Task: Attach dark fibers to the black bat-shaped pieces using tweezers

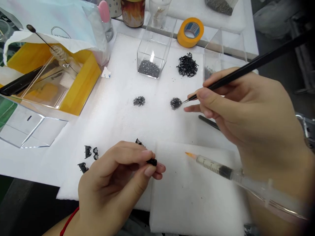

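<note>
My left hand pinches a small black plastic part between thumb and fingertips. Several similar black parts lie on the white foam sheet to its left. My right hand holds a slim black pick like a pen. Its fine metal tip reaches a small heap of dark grey granules. A matching heap lies farther left. A syringe with an orange tip rests below my right hand on a foam pad.
A heap of black coils and a clear acrylic box of grey bits stand ahead. Behind them lies a roll of yellow masking tape. A yellow-edged tray and a plastic bag sit at upper left.
</note>
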`<action>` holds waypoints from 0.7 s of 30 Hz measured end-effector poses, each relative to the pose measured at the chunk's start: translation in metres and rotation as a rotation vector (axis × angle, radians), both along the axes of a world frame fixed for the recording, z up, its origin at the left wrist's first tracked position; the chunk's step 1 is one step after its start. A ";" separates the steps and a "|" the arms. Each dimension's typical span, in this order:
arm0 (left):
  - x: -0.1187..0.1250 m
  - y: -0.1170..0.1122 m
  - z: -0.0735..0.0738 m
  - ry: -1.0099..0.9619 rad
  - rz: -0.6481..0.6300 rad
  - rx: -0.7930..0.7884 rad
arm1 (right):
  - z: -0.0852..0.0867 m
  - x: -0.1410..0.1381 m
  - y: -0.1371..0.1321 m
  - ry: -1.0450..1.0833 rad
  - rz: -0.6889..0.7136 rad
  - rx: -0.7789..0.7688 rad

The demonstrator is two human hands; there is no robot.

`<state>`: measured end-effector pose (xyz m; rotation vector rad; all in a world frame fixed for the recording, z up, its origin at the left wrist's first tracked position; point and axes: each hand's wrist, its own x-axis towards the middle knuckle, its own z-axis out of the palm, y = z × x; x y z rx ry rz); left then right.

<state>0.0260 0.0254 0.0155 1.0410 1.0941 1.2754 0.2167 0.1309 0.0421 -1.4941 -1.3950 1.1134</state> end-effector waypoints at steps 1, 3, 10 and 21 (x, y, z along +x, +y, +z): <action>0.000 0.001 0.001 -0.008 -0.012 0.007 | -0.002 0.005 0.004 -0.054 -0.034 0.017; 0.001 0.003 0.001 -0.030 -0.034 0.026 | -0.008 0.014 0.011 -0.055 -0.043 -0.012; -0.004 0.000 -0.002 -0.120 -0.108 0.037 | -0.021 0.013 0.017 -0.044 0.047 -0.160; 0.000 -0.003 -0.002 -0.233 -0.019 -0.107 | -0.022 0.007 0.016 -0.047 0.077 -0.144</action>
